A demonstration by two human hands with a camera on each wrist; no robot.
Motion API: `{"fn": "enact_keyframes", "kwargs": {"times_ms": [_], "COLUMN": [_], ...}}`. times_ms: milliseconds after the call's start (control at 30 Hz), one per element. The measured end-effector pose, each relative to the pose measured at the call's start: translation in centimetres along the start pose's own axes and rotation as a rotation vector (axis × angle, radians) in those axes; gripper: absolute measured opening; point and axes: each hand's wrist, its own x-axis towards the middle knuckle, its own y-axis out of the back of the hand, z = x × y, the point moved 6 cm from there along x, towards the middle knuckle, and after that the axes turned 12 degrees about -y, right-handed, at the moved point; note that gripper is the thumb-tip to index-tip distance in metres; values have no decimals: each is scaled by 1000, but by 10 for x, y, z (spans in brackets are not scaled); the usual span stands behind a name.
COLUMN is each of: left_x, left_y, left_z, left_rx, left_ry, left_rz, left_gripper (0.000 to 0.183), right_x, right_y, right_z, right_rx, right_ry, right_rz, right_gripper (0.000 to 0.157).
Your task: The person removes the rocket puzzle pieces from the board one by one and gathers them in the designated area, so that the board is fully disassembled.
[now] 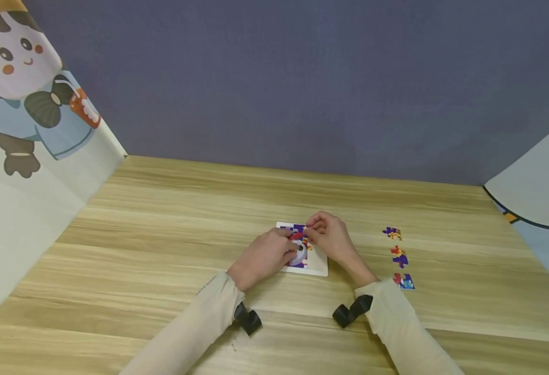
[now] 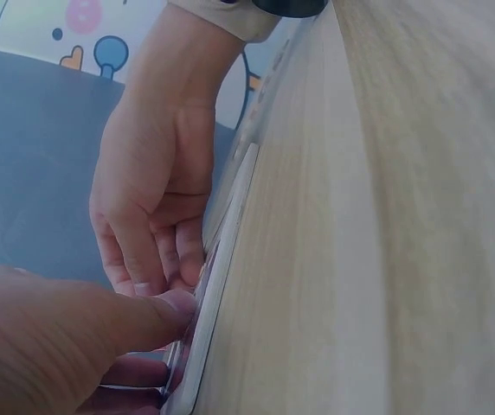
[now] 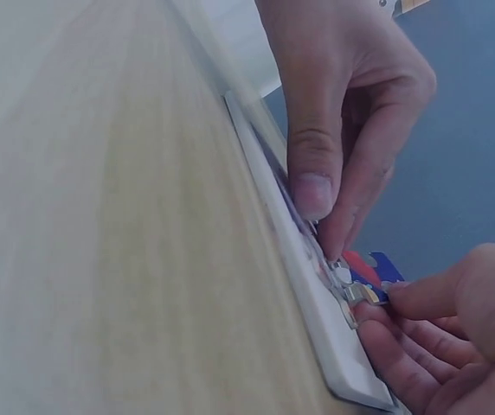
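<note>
A white-framed puzzle board (image 1: 320, 264) lies on the table, its left part filled with purple pieces that form a picture. My left hand (image 1: 264, 254) rests over that filled part, thumb and fingertips touching the pieces. At the board's upper right, my right hand (image 1: 332, 238) pinches a puzzle piece (image 3: 376, 270) between thumb and fingers. That piece is blue and red, and in the right wrist view it stands tilted at the edge of the assembled pieces. The left hand's fingers hide some of the picture. The board's right part shows bare white.
To the right of the board, loose puzzle pieces lie in a column: an upper one (image 1: 394, 234), a middle one (image 1: 399, 257) and a lower one (image 1: 404, 282). A dark blue wall (image 1: 302, 94) stands behind the wooden table (image 1: 162, 234), with printed panels on both sides.
</note>
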Motion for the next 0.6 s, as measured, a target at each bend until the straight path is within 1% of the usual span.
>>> {"fn": "enact_keyframes", "kwargs": {"times_ms": [200, 500, 600], "left_x": [1, 1, 0], "left_y": [0, 0, -1], "left_z": [0, -1, -1], "left_rx": [-5, -27, -25], "left_ry": [-19, -8, -3], "left_rz": [15, 20, 12], "left_gripper": [16, 16, 15], "right_x": [1, 3, 4], "right_y": [5, 24, 28], "right_z": [0, 3, 7], "right_rx": [58, 15, 28], "right_ry": [-26, -33, -44], "right_rz": [-19, -23, -23], "right_gripper": [10, 11, 12]}}
